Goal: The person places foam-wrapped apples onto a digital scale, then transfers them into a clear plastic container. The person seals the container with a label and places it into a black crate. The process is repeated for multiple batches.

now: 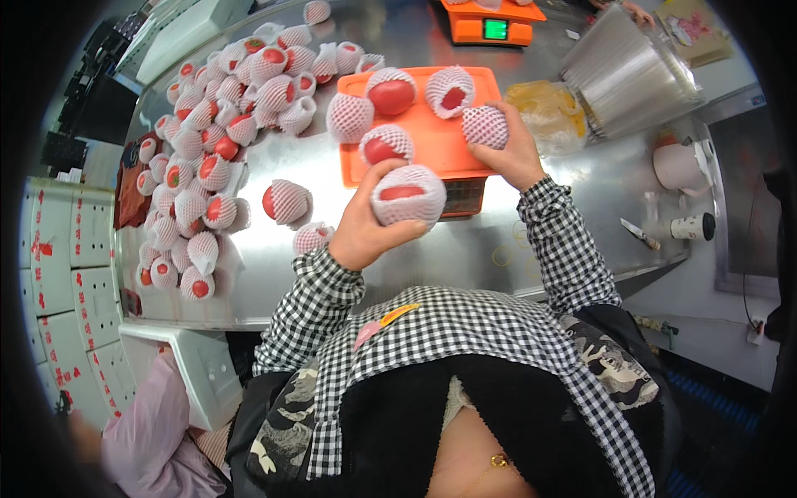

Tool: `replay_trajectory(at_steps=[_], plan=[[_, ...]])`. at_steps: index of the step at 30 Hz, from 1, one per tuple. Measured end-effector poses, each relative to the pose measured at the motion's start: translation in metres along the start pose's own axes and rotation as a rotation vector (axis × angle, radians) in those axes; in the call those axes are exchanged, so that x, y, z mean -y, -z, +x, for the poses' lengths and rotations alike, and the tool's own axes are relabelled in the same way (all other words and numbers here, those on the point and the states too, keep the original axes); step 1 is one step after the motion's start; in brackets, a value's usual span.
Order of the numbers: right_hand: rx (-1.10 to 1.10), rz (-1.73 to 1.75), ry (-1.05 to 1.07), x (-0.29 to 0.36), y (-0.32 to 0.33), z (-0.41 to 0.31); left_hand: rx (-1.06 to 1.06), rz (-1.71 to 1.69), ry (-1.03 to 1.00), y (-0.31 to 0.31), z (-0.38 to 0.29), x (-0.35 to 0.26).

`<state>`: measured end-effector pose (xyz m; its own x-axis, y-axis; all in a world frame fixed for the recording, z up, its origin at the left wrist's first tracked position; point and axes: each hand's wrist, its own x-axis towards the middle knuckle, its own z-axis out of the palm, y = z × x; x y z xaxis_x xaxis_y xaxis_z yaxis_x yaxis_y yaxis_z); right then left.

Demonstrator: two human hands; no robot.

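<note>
My left hand (358, 233) grips a red tomato in a white foam net (409, 208), held before the front edge of an orange scale tray (429, 137). Fingers of my right hand (522, 152) are closed around another netted tomato (485, 127) at the tray's right side; I cannot tell if it touches the tray. Several more netted tomatoes, one of them a large one (391, 91), sit along the tray's back and left. Below the tray, the dark front of the scale (464, 202) is partly visible.
A big pile of netted tomatoes (212, 137) covers the steel table's left. At the back stands a second orange scale (492, 28). To the right are clear plastic bags (635, 75), a knife (640, 234) and a tumbler (692, 226). Another person's sleeve (146, 411) reaches toward a foam box (208, 373).
</note>
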<state>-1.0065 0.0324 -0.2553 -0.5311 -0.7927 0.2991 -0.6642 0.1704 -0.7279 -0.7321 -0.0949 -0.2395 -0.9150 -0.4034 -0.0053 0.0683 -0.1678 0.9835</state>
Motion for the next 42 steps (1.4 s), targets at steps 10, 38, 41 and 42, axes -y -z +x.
replay_trajectory(at_steps=[10,38,41,42], plan=[[0.098,1.598,-0.497,-0.011,0.054,-0.076,-0.033,1.269,-0.205,-0.061,0.122,0.019],[0.408,-0.562,-0.005,0.034,0.008,0.109,-0.641,0.996,-0.221,0.088,-0.073,0.048],[0.62,-0.646,-0.071,0.034,-0.016,0.127,-0.643,0.94,-0.192,0.091,-0.081,0.058],[0.641,-0.643,-0.033,0.031,-0.018,0.132,-0.65,0.926,-0.178,0.092,-0.082,0.06]])
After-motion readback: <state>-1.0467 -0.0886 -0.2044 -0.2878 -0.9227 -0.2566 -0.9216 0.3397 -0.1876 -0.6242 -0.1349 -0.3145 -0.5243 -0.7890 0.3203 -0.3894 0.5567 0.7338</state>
